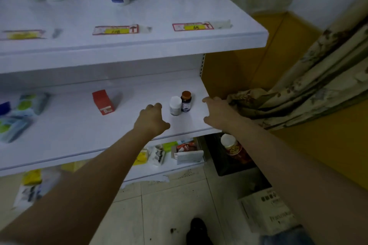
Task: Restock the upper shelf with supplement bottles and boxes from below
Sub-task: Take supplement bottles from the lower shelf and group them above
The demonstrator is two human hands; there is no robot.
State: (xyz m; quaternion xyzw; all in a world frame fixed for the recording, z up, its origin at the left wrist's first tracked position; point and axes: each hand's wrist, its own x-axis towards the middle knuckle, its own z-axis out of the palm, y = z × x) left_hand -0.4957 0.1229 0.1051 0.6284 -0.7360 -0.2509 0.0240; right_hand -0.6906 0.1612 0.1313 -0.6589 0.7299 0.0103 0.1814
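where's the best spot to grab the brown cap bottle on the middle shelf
Probably its dark body, just below the brown cap. The brown cap bottle stands upright with the white cap bottle close against its left, so that side is blocked. Its right side is clear, and the right hand is open there; coming in from the right with a thumb-and-fingers grip looks easiest.

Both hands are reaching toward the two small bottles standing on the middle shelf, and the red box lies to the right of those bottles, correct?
Not quite. In the head view the red box lies to the left of the bottles, not the right. The rest holds: the left hand and right hand reach toward the white-capped bottle and the brown-capped dark bottle, which stand on the white middle shelf.
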